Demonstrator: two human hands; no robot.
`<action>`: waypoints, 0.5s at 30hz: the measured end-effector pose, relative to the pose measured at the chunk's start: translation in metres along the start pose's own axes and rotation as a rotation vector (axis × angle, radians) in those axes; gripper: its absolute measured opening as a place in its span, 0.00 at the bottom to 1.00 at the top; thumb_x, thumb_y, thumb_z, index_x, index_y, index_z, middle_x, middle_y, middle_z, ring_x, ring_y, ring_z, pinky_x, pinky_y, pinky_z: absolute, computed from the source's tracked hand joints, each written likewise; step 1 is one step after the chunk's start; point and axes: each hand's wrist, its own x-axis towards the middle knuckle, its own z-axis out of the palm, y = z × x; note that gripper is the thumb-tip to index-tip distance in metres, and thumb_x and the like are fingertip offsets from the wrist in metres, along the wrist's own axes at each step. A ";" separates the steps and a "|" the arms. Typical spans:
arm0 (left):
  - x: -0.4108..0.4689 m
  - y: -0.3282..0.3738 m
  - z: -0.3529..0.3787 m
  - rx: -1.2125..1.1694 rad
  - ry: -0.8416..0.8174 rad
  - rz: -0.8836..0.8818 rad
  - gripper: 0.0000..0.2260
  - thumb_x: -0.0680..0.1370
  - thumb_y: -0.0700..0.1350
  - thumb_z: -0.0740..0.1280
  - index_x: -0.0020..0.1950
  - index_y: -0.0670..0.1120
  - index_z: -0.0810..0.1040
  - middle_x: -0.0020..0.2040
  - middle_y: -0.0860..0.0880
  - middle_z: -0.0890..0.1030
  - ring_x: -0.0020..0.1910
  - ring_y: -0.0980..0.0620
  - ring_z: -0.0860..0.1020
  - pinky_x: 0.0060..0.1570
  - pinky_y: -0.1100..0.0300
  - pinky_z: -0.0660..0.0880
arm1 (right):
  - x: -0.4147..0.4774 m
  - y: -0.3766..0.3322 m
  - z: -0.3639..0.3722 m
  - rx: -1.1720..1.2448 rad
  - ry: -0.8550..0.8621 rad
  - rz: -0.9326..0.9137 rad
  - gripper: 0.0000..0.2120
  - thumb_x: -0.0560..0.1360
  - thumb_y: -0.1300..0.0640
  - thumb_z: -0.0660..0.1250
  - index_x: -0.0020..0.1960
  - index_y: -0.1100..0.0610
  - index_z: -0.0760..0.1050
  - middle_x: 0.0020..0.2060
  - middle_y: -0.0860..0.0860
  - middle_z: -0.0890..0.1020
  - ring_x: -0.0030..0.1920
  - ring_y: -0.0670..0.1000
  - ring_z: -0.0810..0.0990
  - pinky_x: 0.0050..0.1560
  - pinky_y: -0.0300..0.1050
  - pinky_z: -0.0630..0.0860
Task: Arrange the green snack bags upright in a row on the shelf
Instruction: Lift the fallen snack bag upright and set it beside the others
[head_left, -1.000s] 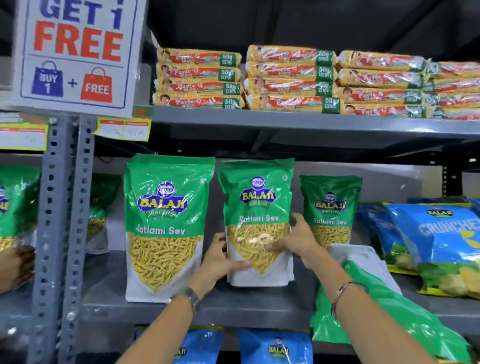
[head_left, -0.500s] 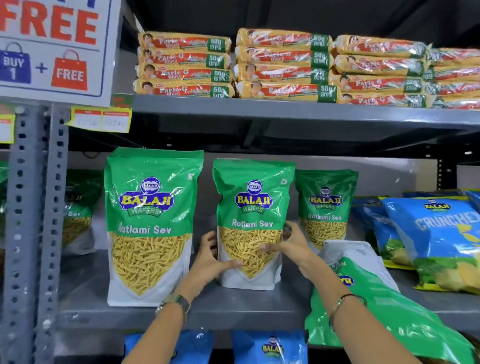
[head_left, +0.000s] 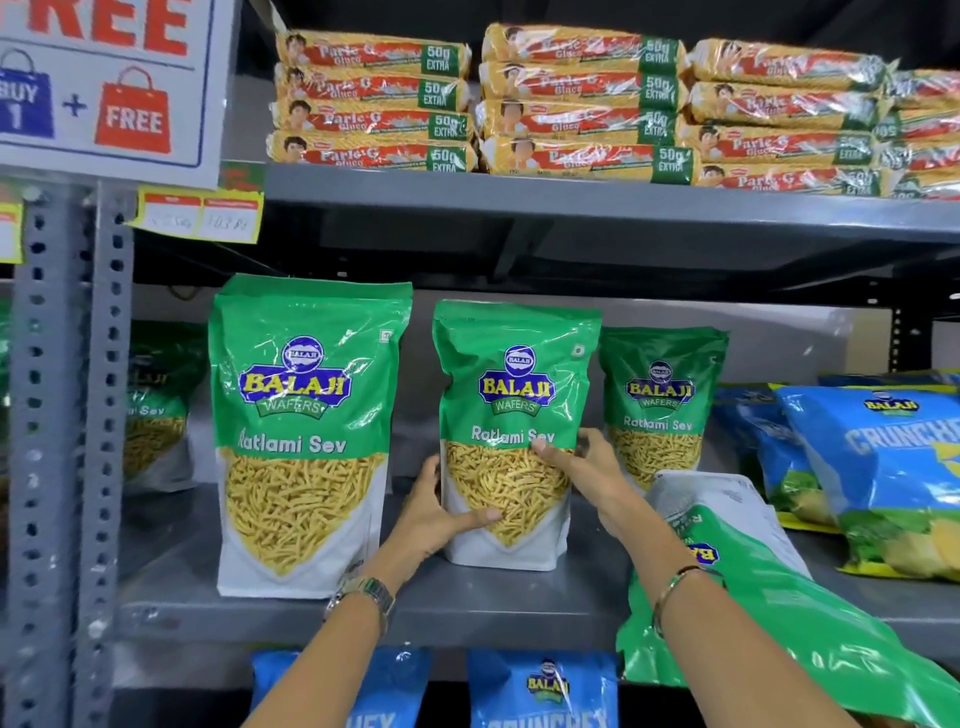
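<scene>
Middle Ratlami Sev bag (head_left: 511, 415) upright on shelf (head_left: 467, 597), left hand (head_left: 441, 512) and right hand (head_left: 582, 462) fingers gripping its sides, another Ratlami Sev bag (head_left: 304, 431) left of the fingers

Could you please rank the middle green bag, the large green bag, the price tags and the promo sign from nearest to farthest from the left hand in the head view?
1. Middle green bag: held by the left hand.
2. Large green bag: just left.
3. Price tags: upper left, on the shelf edge.
4. Promo sign: top left corner.

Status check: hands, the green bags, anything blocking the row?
Left hand and right hand both gripping middle green bag, upright on shelf. Upright bags either side. Fallen green bag lies under right forearm, overhanging shelf edge.
</scene>
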 end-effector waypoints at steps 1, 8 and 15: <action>0.000 -0.001 0.000 -0.003 -0.002 0.003 0.45 0.52 0.55 0.81 0.64 0.55 0.63 0.66 0.50 0.73 0.65 0.51 0.70 0.67 0.49 0.66 | 0.001 0.000 -0.001 0.008 0.010 -0.004 0.30 0.67 0.56 0.75 0.63 0.63 0.66 0.57 0.57 0.77 0.52 0.52 0.75 0.52 0.43 0.71; 0.001 0.001 0.000 -0.029 -0.034 0.004 0.40 0.60 0.45 0.80 0.66 0.52 0.62 0.63 0.51 0.72 0.64 0.51 0.70 0.65 0.54 0.67 | 0.000 0.004 -0.005 -0.060 -0.188 0.178 0.38 0.60 0.60 0.79 0.66 0.59 0.67 0.60 0.54 0.78 0.52 0.51 0.76 0.43 0.40 0.70; -0.007 0.004 -0.001 -0.002 -0.044 0.001 0.45 0.52 0.54 0.80 0.63 0.56 0.61 0.61 0.53 0.70 0.63 0.51 0.69 0.65 0.54 0.67 | -0.007 -0.002 -0.007 -0.065 -0.213 0.199 0.32 0.62 0.65 0.77 0.63 0.59 0.68 0.53 0.53 0.77 0.52 0.52 0.73 0.35 0.36 0.65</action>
